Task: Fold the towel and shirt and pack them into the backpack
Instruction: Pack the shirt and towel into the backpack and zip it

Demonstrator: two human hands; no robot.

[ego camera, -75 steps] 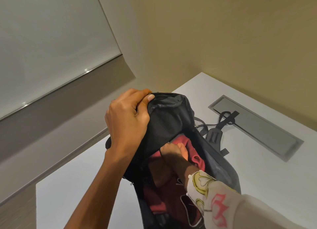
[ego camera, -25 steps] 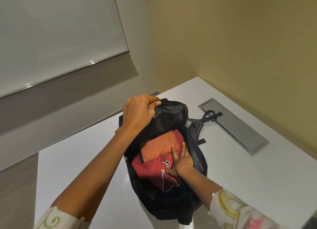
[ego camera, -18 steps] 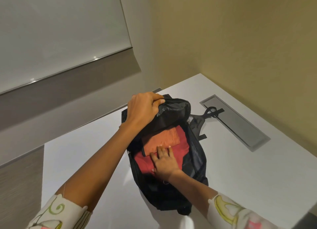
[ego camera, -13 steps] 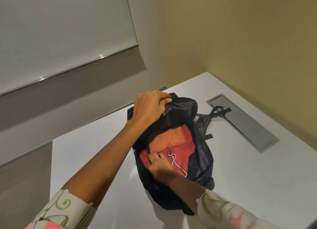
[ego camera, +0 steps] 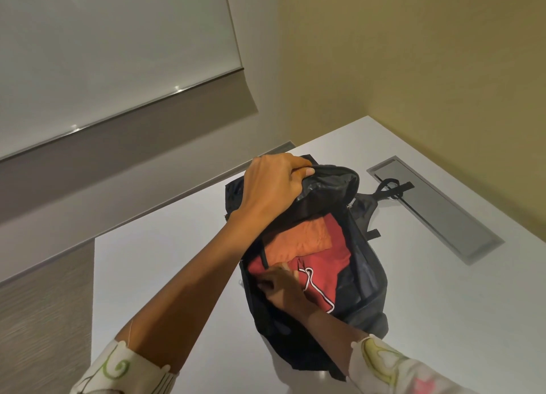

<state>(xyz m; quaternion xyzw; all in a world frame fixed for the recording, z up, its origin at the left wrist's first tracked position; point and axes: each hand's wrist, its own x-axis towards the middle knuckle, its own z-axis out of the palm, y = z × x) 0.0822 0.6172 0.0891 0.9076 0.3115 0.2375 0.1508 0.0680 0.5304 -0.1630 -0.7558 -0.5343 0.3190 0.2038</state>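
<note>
Black fabric backpack point(ego camera: 365, 275) lies unzipped on the white table point(ego camera: 165, 254), its near end partly hidden behind the right forearm. Inside it, a folded orange towel point(ego camera: 298, 240) overlaps a folded red shirt with white trim point(ego camera: 323, 265). The left hand point(ego camera: 271, 187) grips the raised top flap with curled fingers. The right hand point(ego camera: 283, 287) lies on the shirt at the left rim, blurred and shadowed, so its grip cannot be made out.
</note>
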